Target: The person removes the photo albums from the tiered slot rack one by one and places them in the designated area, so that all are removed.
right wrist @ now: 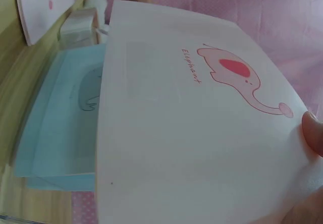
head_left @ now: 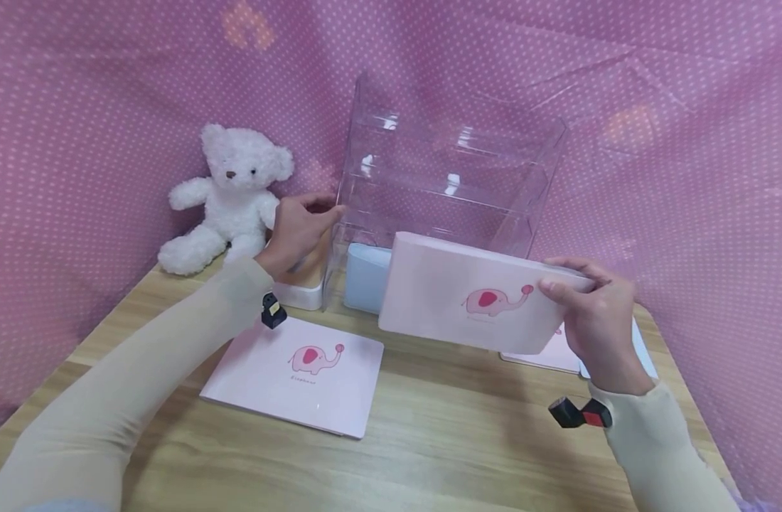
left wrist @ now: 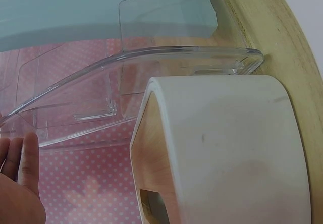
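Observation:
My right hand point(head_left: 598, 323) grips the right end of a pale pink elephant notebook point(head_left: 461, 291), thumb on its cover and fingers behind. The notebook is raised above the table, tilted in front of a clear plastic tiered rack point(head_left: 442, 181). My left hand point(head_left: 304, 231) pinches the left side edge of that rack. In the left wrist view its fingertips point(left wrist: 30, 153) are right at the clear side panel. A light blue notebook point(right wrist: 65, 128) stands in the rack's lowest tier, partly hidden by the pink one.
A white teddy bear point(head_left: 237, 192) sits at the back left. Beside it stands a white box with a wooden face point(left wrist: 237, 143). Another pink elephant notebook point(head_left: 295, 384) lies flat in front; pink point(head_left: 544, 355) and blue notebooks point(head_left: 640, 355) lie at right. Pink dotted cloth point(head_left: 704, 178) surrounds the table.

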`<control>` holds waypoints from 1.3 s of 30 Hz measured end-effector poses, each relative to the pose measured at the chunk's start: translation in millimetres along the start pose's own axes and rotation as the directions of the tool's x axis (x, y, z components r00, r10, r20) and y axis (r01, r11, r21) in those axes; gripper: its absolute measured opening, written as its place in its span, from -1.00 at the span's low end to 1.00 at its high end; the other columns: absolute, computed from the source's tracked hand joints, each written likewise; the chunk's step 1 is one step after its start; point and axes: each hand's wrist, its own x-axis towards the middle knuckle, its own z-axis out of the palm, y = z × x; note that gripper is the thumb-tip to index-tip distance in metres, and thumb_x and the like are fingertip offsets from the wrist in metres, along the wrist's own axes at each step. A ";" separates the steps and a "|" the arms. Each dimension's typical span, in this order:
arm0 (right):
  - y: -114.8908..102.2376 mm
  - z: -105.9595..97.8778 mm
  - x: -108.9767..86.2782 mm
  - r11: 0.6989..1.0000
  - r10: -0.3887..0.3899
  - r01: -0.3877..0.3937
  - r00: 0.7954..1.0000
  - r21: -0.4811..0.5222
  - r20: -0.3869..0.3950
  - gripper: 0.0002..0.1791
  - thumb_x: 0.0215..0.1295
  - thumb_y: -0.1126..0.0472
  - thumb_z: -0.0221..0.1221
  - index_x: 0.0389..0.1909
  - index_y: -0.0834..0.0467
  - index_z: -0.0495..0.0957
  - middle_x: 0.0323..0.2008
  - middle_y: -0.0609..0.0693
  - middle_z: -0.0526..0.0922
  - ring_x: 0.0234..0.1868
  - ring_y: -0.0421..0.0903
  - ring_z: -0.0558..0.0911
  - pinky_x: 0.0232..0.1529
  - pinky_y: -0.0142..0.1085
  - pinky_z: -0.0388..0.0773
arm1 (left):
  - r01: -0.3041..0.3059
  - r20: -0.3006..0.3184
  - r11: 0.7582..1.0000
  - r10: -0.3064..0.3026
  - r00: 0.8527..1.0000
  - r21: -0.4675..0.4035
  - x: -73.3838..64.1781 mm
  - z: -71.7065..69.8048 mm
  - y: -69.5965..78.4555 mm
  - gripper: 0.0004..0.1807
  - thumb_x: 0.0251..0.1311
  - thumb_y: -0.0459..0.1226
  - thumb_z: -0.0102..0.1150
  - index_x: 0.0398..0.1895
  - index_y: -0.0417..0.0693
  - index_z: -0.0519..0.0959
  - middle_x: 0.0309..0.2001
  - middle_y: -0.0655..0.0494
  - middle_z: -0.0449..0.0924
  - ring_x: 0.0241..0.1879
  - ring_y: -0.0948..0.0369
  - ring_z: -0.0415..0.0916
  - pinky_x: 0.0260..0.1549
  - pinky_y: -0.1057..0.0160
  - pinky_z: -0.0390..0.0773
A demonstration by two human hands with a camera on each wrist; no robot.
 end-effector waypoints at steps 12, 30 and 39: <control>8.9 -19.8 -11.7 0.994 0.099 -0.095 0.993 -0.057 0.063 -0.71 0.15 0.63 0.27 -0.24 0.24 0.76 -0.19 -0.03 0.76 -0.12 -0.12 0.71 -0.11 -0.31 0.72 | 0.035 0.002 0.999 -0.035 0.999 0.012 -1.0 -0.3 0.4 -0.56 0.23 -0.08 0.40 0.10 -0.11 0.69 0.01 -0.12 0.75 -0.13 0.28 0.63 -0.19 0.52 0.64; 23.3 -46.5 -28.9 0.961 0.246 -0.221 0.958 -0.166 0.149 -0.74 0.24 0.54 0.25 -0.20 0.15 0.74 -0.14 -0.08 0.73 -0.09 -0.17 0.73 -0.08 -0.31 0.72 | 0.034 0.013 0.999 -0.034 0.999 0.026 2.0 1.5 -2.0 -0.54 0.24 -0.06 0.40 0.12 -0.09 0.68 0.03 -0.10 0.75 -0.09 0.24 0.64 -0.17 0.52 0.65; 33.4 -54.8 -40.1 0.965 0.250 -0.223 0.943 -0.141 0.218 -0.67 0.25 0.61 0.15 -0.22 0.17 0.74 -0.15 -0.08 0.74 -0.13 -0.18 0.74 -0.07 -0.34 0.71 | 0.011 0.001 1.000 -0.011 1.000 0.010 2.6 1.4 -1.6 -0.55 0.22 -0.08 0.41 0.10 -0.12 0.69 0.01 -0.14 0.75 -0.15 0.30 0.64 -0.19 0.53 0.65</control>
